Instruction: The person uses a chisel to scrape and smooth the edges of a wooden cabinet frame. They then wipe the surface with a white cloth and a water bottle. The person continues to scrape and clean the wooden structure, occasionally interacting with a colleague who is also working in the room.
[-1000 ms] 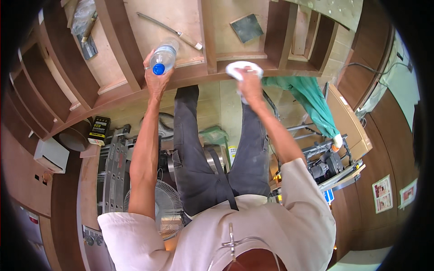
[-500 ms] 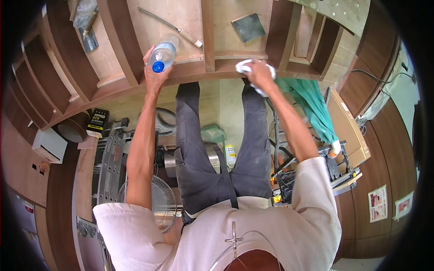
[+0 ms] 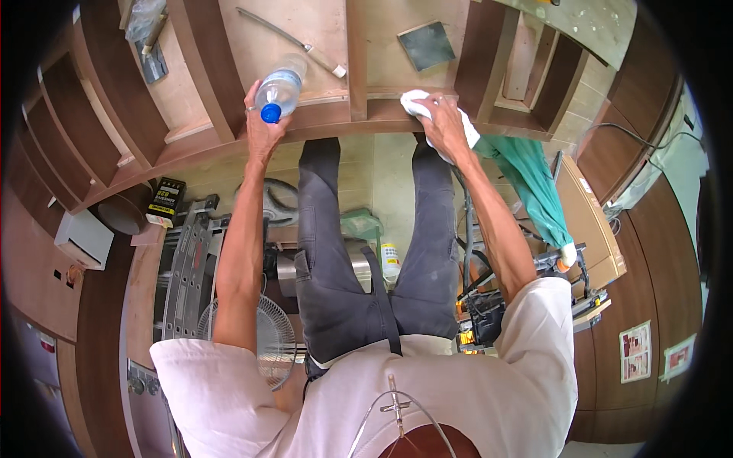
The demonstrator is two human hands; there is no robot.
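Bright, even daylight fills the view, strongest on the pale floor tiles (image 3: 382,172) just below the wooden shelf unit (image 3: 359,114). Shadows are soft; the compartments of the shelf unit hold the darkest shade. No harsh glare. Fisheye distortion bends the shelf unit's front edge into an arc, and a black vignette rings the picture. Focus is sharp around the shelf unit, softer toward the rim.

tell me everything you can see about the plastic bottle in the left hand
The plastic bottle is clear with a blue screw cap, which is on and points toward the person. It lies tilted on the front edge of the brown wooden shelf unit, its base reaching over the pale panel behind. The left hand grips its neck end. What it contains cannot be told.
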